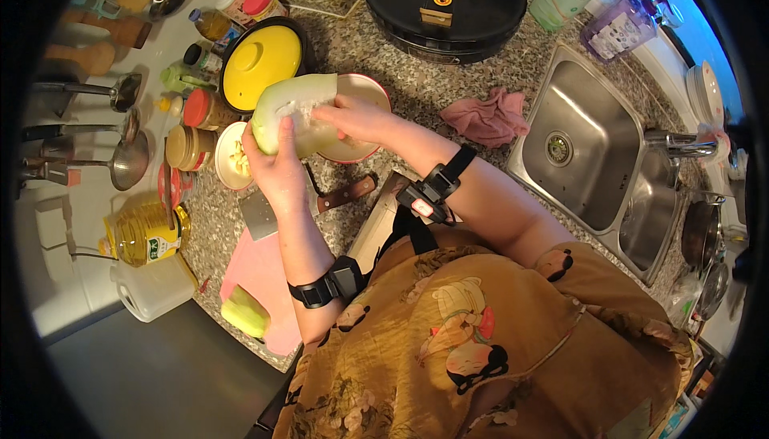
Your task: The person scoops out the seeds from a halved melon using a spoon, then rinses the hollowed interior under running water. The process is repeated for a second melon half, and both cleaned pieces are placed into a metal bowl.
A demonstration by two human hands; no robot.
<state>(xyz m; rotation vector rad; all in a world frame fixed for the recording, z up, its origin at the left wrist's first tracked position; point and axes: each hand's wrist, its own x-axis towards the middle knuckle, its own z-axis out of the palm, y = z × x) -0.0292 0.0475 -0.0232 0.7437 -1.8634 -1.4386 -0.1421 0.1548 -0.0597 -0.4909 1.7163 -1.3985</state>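
Note:
My left hand (pixel 277 174) grips a large pale green piece of winter melon (pixel 273 99) by its lower left side, thumb across the cut face. The fingers of my right hand (pixel 354 119) are bent against the loose white pulp (pixel 300 107) in its hollow; whether they pinch any pulp is not clear. Behind and below the melon is a white bowl with a red rim (pixel 373 93), partly hidden. A small bowl (pixel 226 168) of peeled garlic cloves (pixel 240 161) stands beside my left hand. Under my left forearm lies a cleaver with a wooden handle (pixel 348 194).
A pink cutting board (pixel 264 268) bears another green piece (pixel 245 313). A pot with a yellow lid (pixel 258 69), jars and an oil bottle (pixel 150 235) line the left. A black round appliance (pixel 444 0) stands behind; a pink cloth (pixel 486 117) and steel sink (pixel 577 138) are right.

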